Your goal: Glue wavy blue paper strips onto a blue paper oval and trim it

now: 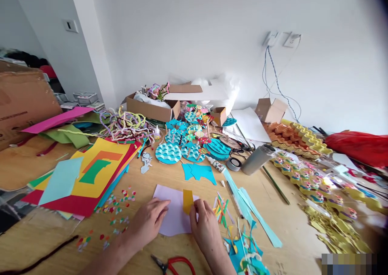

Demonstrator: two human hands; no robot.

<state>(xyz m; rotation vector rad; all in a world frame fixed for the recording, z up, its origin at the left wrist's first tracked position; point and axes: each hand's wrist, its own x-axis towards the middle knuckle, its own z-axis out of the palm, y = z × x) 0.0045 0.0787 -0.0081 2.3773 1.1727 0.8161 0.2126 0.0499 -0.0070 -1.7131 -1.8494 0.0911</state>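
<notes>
A sheet of lavender paper point(174, 220) lies on the table in front of me. My left hand point(148, 221) rests on its left side, fingers stretched over the edge and holding nothing. At the right side, my right hand point(206, 224) pinches a small yellow paper rectangle point(187, 199) upright over the lavender sheet. Whether the yellow piece touches the sheet I cannot tell. Thin coloured paper strips point(222, 210) lie just right of my right hand. Tiny paper bits point(117, 210) are scattered to the left of my left hand.
Red-handled pliers point(177, 263) lie near the front edge. Coloured sheets point(100, 170) are stacked at left. Blue wavy paper discs point(168, 153) stand behind, beside a glue bottle point(216, 164) and a steel flask point(258, 160). Blue scraps point(247, 250) and egg trays point(303, 178) are at right.
</notes>
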